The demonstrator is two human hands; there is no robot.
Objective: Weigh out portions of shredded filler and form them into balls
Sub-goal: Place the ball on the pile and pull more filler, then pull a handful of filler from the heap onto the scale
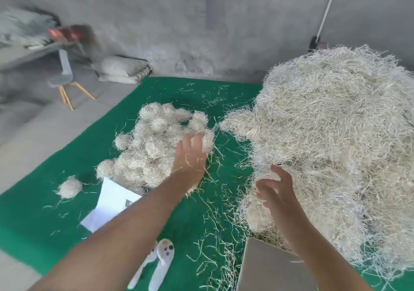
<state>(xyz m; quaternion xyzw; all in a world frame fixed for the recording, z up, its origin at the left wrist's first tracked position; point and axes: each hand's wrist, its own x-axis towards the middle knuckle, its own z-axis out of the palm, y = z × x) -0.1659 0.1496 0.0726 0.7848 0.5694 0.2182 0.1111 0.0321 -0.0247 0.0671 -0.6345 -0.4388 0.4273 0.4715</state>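
Two hands, two risks.
Your left hand point(190, 156), fingers loosely spread, touches a ball point(207, 142): it may unravel. Your right hand point(274, 192), open and empty, may overdraw the filler heap point(336, 134).

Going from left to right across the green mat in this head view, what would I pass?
Lone filler ball → white paper sheet → heap of finished balls → left hand → right hand → big loose filler pile.
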